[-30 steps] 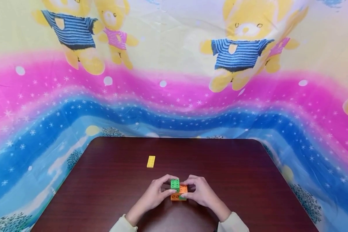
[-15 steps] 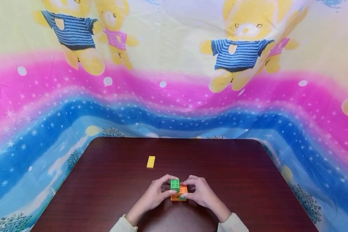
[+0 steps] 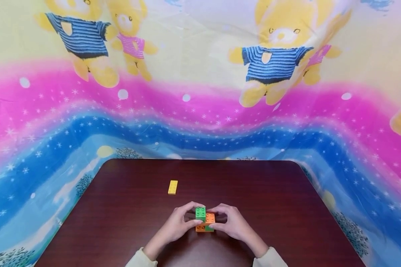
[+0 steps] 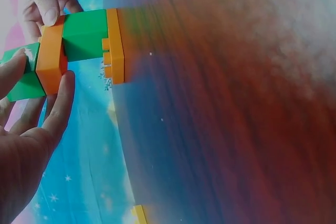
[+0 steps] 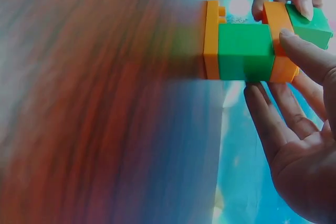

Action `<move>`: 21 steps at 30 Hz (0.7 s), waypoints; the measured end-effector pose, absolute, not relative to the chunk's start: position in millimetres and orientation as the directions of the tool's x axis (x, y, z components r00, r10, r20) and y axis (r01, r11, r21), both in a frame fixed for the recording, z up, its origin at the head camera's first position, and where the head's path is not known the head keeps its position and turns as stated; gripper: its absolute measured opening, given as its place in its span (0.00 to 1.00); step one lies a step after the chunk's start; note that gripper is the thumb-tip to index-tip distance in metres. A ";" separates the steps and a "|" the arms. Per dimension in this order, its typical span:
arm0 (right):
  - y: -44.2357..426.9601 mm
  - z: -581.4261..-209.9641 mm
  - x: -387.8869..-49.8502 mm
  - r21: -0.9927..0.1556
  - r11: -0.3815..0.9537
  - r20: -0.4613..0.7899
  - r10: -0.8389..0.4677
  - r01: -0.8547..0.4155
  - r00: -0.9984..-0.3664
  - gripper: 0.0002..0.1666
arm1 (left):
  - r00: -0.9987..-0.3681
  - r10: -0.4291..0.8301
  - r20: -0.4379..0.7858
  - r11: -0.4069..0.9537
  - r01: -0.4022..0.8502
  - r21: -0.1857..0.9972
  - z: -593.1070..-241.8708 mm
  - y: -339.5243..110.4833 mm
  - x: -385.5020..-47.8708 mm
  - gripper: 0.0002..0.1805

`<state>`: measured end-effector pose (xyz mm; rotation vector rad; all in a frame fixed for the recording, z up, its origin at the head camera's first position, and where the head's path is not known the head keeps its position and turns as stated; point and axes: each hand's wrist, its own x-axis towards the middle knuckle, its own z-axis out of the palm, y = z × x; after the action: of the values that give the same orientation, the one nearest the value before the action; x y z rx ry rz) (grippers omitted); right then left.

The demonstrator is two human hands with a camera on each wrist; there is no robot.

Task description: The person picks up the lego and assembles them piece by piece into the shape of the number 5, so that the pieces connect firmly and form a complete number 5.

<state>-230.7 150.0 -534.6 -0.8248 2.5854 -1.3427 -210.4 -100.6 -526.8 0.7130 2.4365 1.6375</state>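
In the head view a small tower of toy building bricks stands on the table at the front middle. Its base is a thin orange plate (image 4: 118, 51), with a lower green brick (image 5: 245, 52) above one end. Across that lies an orange brick (image 3: 210, 217), topped at its left end by an upper green brick (image 3: 200, 211). My left hand (image 3: 181, 222) pinches the upper green brick between thumb and fingers. From the other side, my right hand (image 3: 232, 221) holds the orange brick, its thumb on the near face.
A flat yellow studded plate (image 3: 173, 187) lies farther back on the dark brown table (image 3: 254, 189), left of the tower. Behind the table hangs a bear-print cloth (image 3: 200, 111).
The head view has shifted very slightly. Both hands keep their grip on the bricks, and the tower stays put.
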 end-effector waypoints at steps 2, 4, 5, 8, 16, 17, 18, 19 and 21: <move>152.8 -537.2 -229.9 -0.793 0.448 0.158 -0.503 -0.412 -0.850 0.22 | -0.883 0.444 0.156 0.305 0.312 0.900 -526.9 -100.5 -211.0 0.20; 155.1 -539.2 -229.4 -0.791 0.447 0.171 -0.493 -0.417 -0.853 0.21 | -0.884 0.442 0.152 0.306 0.307 0.901 -527.4 -100.5 -211.5 0.19; 155.9 -540.0 -229.4 -0.787 0.448 0.179 -0.490 -0.423 -0.853 0.20 | -0.885 0.442 0.150 0.307 0.306 0.901 -527.7 -100.5 -211.9 0.19; 157.0 -540.9 -229.8 -0.768 0.467 0.193 -0.482 -0.438 -0.855 0.19 | -0.883 0.445 0.150 0.306 0.307 0.901 -528.4 -100.6 -212.4 0.19; 156.9 -539.9 -231.2 -0.771 0.481 0.164 -0.483 -0.417 -0.860 0.18 | -0.882 0.449 0.147 0.300 0.303 0.905 -527.9 -99.6 -211.5 0.20; 156.8 -539.9 -231.3 -0.777 0.476 0.160 -0.484 -0.413 -0.860 0.18 | -0.882 0.448 0.145 0.301 0.302 0.905 -528.0 -99.7 -211.6 0.20; 156.7 -540.0 -231.4 -0.780 0.473 0.158 -0.486 -0.410 -0.860 0.18 | -0.882 0.449 0.144 0.303 0.302 0.904 -528.1 -99.8 -211.5 0.20; 156.6 -540.1 -231.4 -0.784 0.469 0.156 -0.487 -0.407 -0.860 0.18 | -0.881 0.451 0.143 0.304 0.303 0.903 -528.2 -99.9 -211.5 0.20; 156.6 -540.9 -231.4 -0.779 0.470 0.162 -0.489 -0.416 -0.857 0.18 | -0.878 0.457 0.143 0.305 0.305 0.902 -528.6 -100.5 -211.8 0.20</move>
<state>-231.4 156.6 -540.9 -0.8087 2.6210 -1.3524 -211.8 -100.5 -528.6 0.7128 2.4203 1.6243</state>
